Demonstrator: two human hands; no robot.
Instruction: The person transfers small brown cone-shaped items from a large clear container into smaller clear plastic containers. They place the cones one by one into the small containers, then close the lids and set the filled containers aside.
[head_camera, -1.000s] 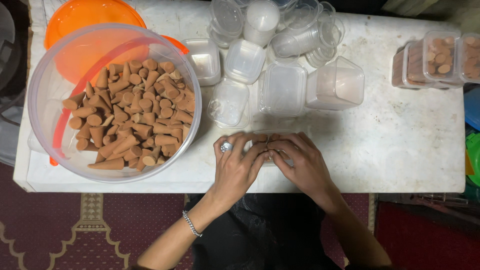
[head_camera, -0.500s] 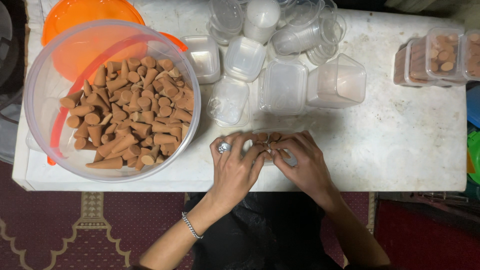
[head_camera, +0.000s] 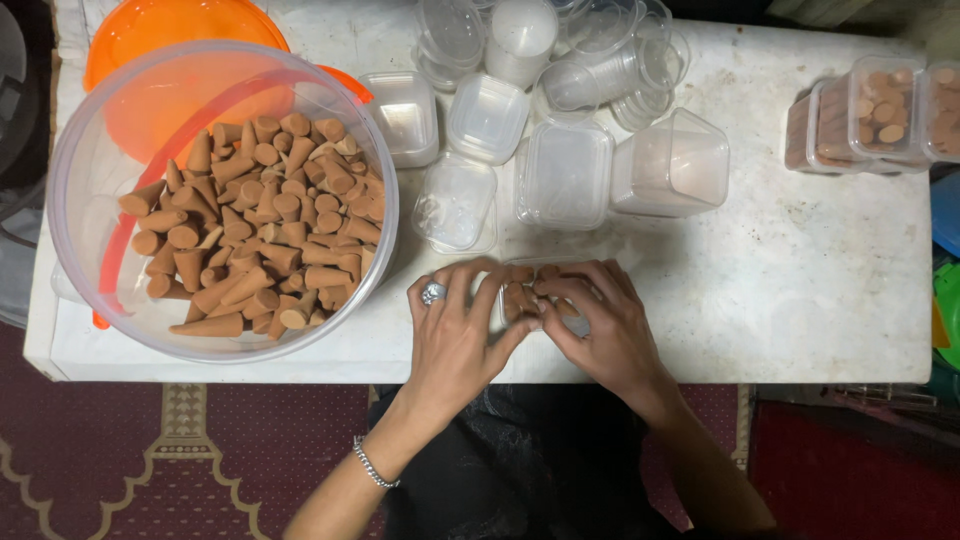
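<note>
Both hands sit at the table's (head_camera: 800, 290) six o'clock edge, left hand (head_camera: 455, 335) touching right hand (head_camera: 600, 330). At nine o'clock the big clear tub of brown cones (head_camera: 225, 200) blocks passage, just beside the left hand. At twelve o'clock, empty clear containers (head_camera: 560, 170) crowd near. Bare tabletop lies open toward three o'clock, until the filled boxes (head_camera: 870, 110) at two o'clock.

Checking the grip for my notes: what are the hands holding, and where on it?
Both hands, left hand and right hand, clasp a small clear box of brown cones by its opposite sides.
</note>
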